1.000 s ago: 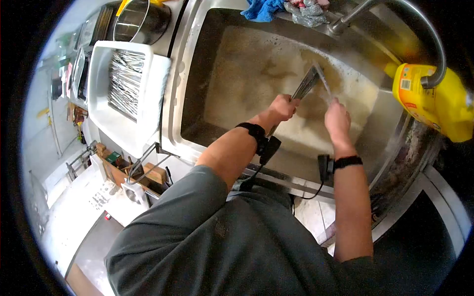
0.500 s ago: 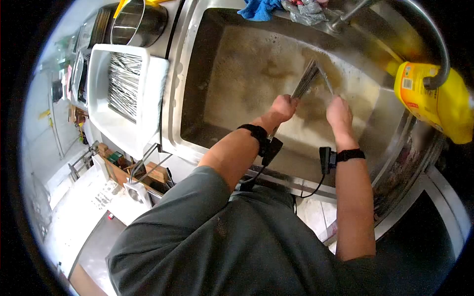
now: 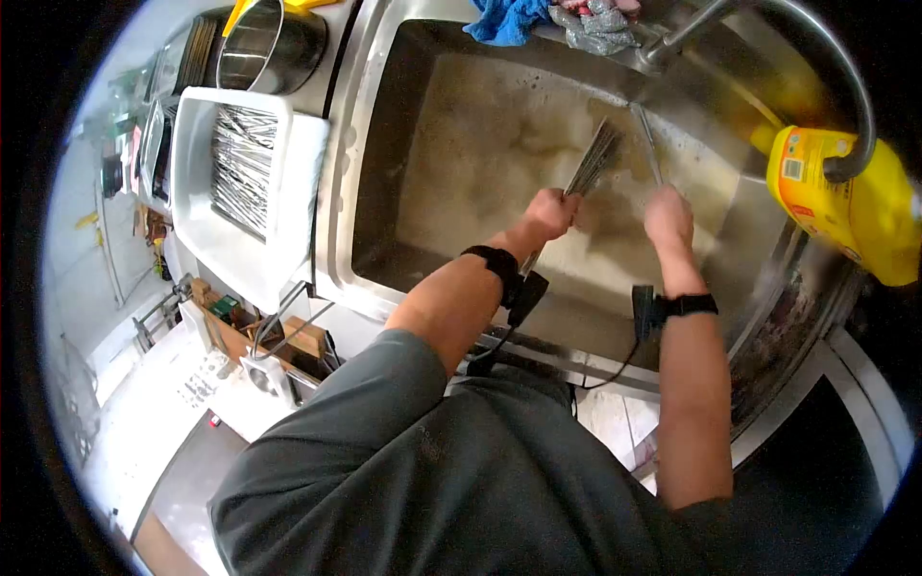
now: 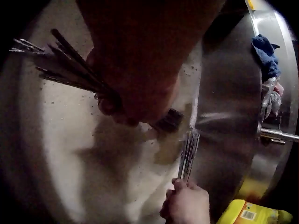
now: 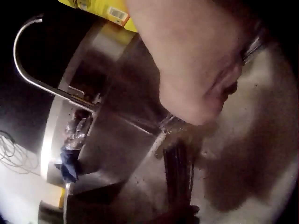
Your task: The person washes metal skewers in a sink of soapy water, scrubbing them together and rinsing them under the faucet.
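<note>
My left hand (image 3: 550, 213) grips a bundle of long thin metal skewers (image 3: 594, 158) slanting over the sink (image 3: 379, 154). In the left wrist view, their other ends (image 4: 65, 65) fan out from behind the fist. To its right, my right hand (image 3: 669, 216) holds a slimmer bunch of metal skewers (image 3: 648, 144), which the left wrist view shows as several rods (image 4: 188, 156) side by side. The two bunches stand apart with a gap between their tips. Murky brownish water (image 3: 471, 173) with pale foam lies beneath both hands.
Left of the sink, a white tub (image 3: 192, 192) holds many metal skewers (image 3: 245, 163), with a steel pot (image 3: 298, 53) behind it. A blue cloth (image 3: 504, 21) and crumpled plastic (image 3: 595, 27) lie on the back rim. A curved faucet (image 3: 855, 77) and yellow jug (image 3: 836, 192) are at right.
The right hand has shifted a little right, and its skewers have swung away from the left bundle, so their tips no longer meet. The left hand has stayed nearly in place.
</note>
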Available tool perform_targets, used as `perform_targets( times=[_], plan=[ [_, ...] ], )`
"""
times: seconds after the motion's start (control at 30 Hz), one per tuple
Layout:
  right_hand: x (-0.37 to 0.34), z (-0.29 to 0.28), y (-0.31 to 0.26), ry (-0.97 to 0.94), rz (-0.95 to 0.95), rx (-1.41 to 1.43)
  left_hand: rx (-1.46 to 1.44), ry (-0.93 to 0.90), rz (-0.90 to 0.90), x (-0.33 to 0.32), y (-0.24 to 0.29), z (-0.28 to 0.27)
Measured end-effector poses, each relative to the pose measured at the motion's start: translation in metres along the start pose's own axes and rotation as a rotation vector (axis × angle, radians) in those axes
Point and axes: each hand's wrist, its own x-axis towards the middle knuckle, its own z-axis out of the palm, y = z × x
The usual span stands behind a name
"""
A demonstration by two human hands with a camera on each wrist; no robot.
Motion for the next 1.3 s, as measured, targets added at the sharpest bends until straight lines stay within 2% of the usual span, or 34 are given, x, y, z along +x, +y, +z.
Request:
perform_targets(
  times=[0.07, 0.13, 0.2, 0.23, 0.3, 0.33, 0.37, 0.4, 0.5, 0.57, 0.63, 0.7, 0.8, 0.83, 0.9, 1.0, 1.03, 1.13, 1.2, 1.27, 1.3],
  plan=[
    [-0.026, -0.009, -0.006, 0.058, -0.023, 0.065, -0.095, -0.008, -0.048, 0.007, 0.004, -0.003],
    [-0.046, -0.010, -0.012, -0.009, -0.054, 0.013, -0.202, -0.018, -0.107, 0.006, 0.006, -0.001],
    [-0.044, 0.012, -0.011, -0.063, -0.094, -0.018, -0.263, -0.094, -0.106, 0.006, 0.014, -0.005],
    [-0.024, 0.034, 0.001, -0.064, -0.017, 0.059, -0.260, -0.088, -0.113, 0.015, 0.000, -0.001],
    [0.005, 0.044, 0.014, -0.055, 0.024, 0.079, 0.038, -0.142, 0.089, 0.040, -0.036, 0.011],
    [0.015, 0.045, 0.015, -0.028, 0.071, 0.099, 0.048, -0.139, 0.094, 0.038, -0.031, 0.007],
    [0.007, 0.032, 0.012, 0.076, -0.026, 0.073, 0.000, -0.095, 0.026, 0.030, -0.025, 0.004],
    [-0.002, 0.029, 0.020, 0.075, -0.012, 0.071, -0.059, -0.057, -0.048, 0.019, -0.019, 0.005],
    [-0.024, 0.001, 0.024, -0.001, -0.088, -0.048, -0.128, -0.108, -0.057, 0.003, 0.009, -0.010],
    [-0.066, -0.029, -0.007, -0.057, -0.043, -0.085, -0.094, -0.090, -0.022, 0.006, 0.005, -0.007],
    [-0.062, -0.026, -0.017, -0.043, -0.046, -0.090, -0.037, -0.073, 0.018, 0.008, 0.008, -0.005],
    [-0.048, -0.024, -0.021, -0.037, -0.047, -0.084, -0.336, -0.091, -0.037, 0.001, 0.010, 0.000],
    [-0.017, -0.028, -0.022, 0.058, -0.046, -0.076, -0.167, -0.131, 0.006, 0.001, 0.001, 0.001],
    [-0.018, -0.033, -0.021, 0.062, -0.022, -0.051, -0.162, -0.138, 0.005, -0.002, 0.002, 0.000],
    [-0.030, -0.038, -0.018, 0.059, -0.021, -0.007, -0.402, -0.112, -0.021, -0.005, 0.006, -0.001],
    [-0.073, -0.044, -0.028, -0.032, -0.052, -0.089, -0.475, -0.117, -0.018, -0.003, 0.005, -0.006],
    [-0.074, -0.028, -0.022, 0.004, -0.089, -0.092, -0.480, -0.110, -0.016, 0.000, 0.005, -0.007],
    [-0.046, -0.012, -0.014, 0.025, -0.065, -0.068, -0.388, -0.096, -0.045, 0.002, -0.009, 0.003],
    [-0.018, -0.014, -0.012, 0.020, 0.010, -0.044, -0.280, -0.140, 0.006, 0.005, -0.017, 0.004],
    [-0.005, -0.018, -0.007, 0.087, 0.061, 0.023, -0.319, -0.141, -0.022, -0.002, -0.016, -0.001],
    [-0.009, -0.017, 0.000, 0.116, 0.010, 0.085, -0.371, -0.142, -0.048, -0.004, -0.015, -0.003]
  ],
)
